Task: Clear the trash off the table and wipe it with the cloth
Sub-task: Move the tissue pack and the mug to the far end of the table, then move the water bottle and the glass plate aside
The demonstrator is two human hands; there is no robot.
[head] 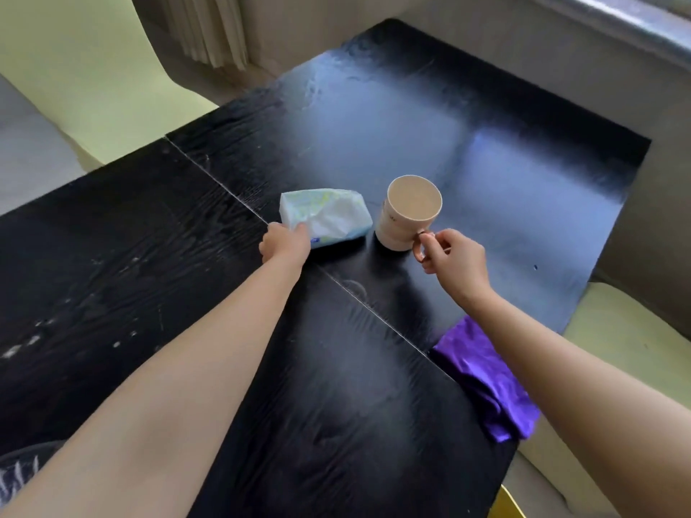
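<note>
A soft white tissue pack (329, 214) lies near the middle of the black table (149, 256). My left hand (285, 245) grips its near left end. Just to its right stands a beige mug (407, 213), upright and empty as far as I can see. My right hand (454, 257) pinches the mug's handle from the near right side. A purple cloth (482, 375) lies crumpled at the table's right edge, partly under my right forearm.
Pale green chairs stand at the far left (86, 80) and at the right (617, 338) of the table. A seam (224, 188) runs diagonally across the tabletop. A curtain (209, 28) and a windowsill (635, 24) lie beyond the far edge.
</note>
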